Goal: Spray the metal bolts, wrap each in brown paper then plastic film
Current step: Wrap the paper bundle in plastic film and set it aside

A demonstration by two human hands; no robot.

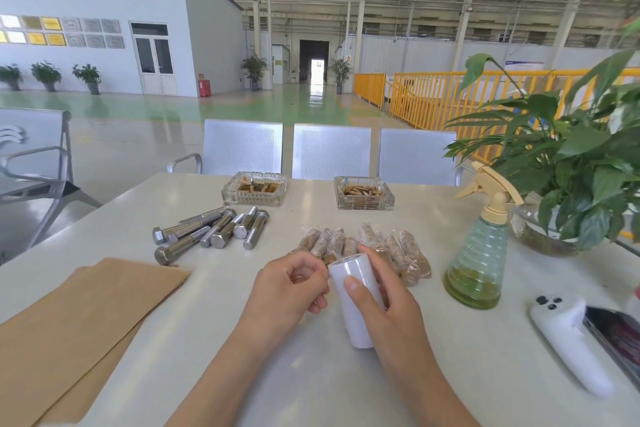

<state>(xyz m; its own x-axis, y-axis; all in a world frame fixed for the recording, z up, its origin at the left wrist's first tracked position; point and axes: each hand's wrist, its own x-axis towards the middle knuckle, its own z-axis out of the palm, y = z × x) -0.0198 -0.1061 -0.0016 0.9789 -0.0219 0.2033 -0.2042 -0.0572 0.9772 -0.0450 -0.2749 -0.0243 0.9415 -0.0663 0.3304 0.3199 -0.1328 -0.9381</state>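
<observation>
My right hand [384, 305] grips a white roll of plastic film [353, 291] above the table's middle, thumb on its front. My left hand [291, 288] is just left of the roll, its curled fingertips at the roll's upper edge; whether they pinch the film end is not visible. Several bare metal bolts [211, 229] lie in a heap at the left centre. Several bolts wrapped in brown paper and film [367, 246] lie in a row behind my hands. Sheets of brown paper [76, 329] lie at the near left. A spray bottle [479, 253] with greenish liquid stands to the right.
Two glass ashtrays [254, 189] [363, 192] sit at the table's far side. A potted plant [568, 184] stands at the far right. A white controller [568, 340] and a phone [616, 336] lie near the right edge. Metal chairs [330, 152] stand behind the white table [214, 305].
</observation>
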